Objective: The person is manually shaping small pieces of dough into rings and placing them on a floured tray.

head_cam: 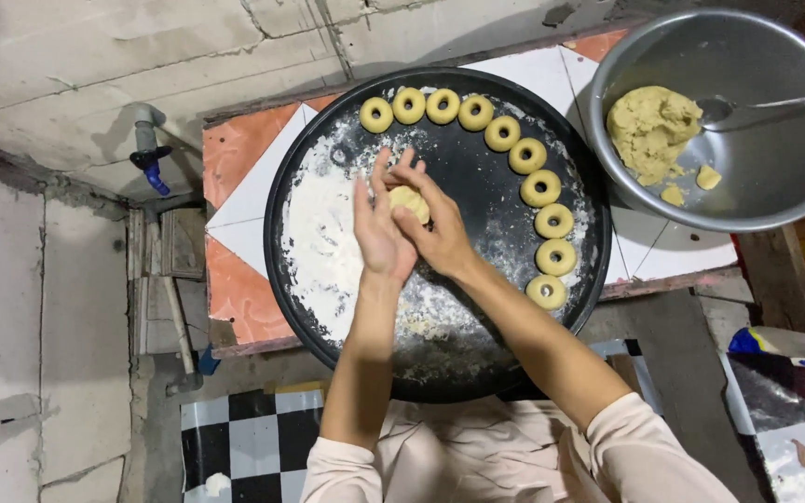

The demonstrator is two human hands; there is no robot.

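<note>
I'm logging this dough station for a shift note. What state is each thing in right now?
Left hand: pressed against the dough ball.
Right hand: cupping the dough ball.
Dough ball: held between both palms, not ring-shaped.
Dough rings: ten, shaped, lined along the tray's rim.
Round black tray: dusted with flour.
Metal bowl: holds a dough lump and a spoon.

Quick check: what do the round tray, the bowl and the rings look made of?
Tray: likely dark metal, matte, flour-dusted. Bowl: bare metal, probably aluminium or steel, with a dull grey sheen. Rings: soft pale-yellow dough, like the lump in the bowl.
</note>
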